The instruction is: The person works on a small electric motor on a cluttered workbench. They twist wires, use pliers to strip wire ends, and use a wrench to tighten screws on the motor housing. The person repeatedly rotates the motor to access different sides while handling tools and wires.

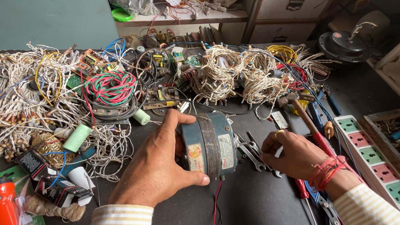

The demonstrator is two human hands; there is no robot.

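Observation:
A round blue-green electric motor point(212, 145) with worn labels stands on its edge on the dark table. My left hand point(159, 163) grips it from the left, thumb under it and fingers over the top. Red and black wires point(216, 204) trail from the motor toward me. My right hand point(296, 155) rests just right of the motor, fingers curled on a small metal spanner point(255, 151) lying among other spanners. A red thread is tied round that wrist.
Tangled white wire bundles point(14, 103) and a red-green coil point(111, 86) fill the left and back. A hammer point(305, 113), screwdrivers, pliers point(323, 202) and a power strip point(380, 160) lie right. An orange torch point(4, 209) sits at front left.

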